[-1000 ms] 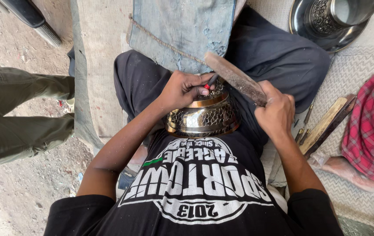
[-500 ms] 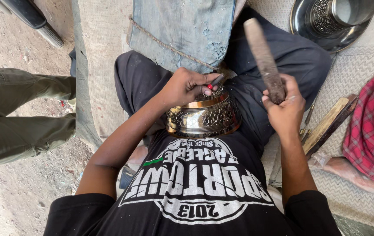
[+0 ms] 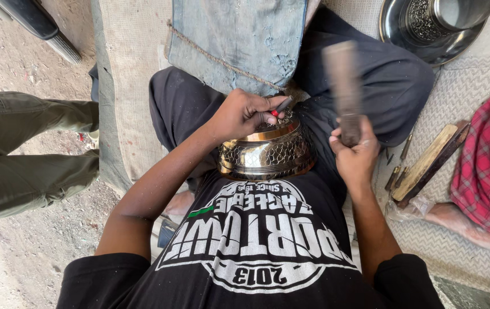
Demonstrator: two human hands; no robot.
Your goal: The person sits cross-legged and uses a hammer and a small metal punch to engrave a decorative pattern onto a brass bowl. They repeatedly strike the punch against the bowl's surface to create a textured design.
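At centre frame an engraved brass bowl (image 3: 267,153) sits in the person's lap. The left hand (image 3: 244,114) has its fingers curled tight round a small chisel (image 3: 283,105) set on the bowl's base. The right hand (image 3: 355,153) is fisted round a raised wooden mallet (image 3: 343,86), blurred. This looks like chasing mid-stroke; the next blow needs the tip steady. The chisel's tip is hidden.
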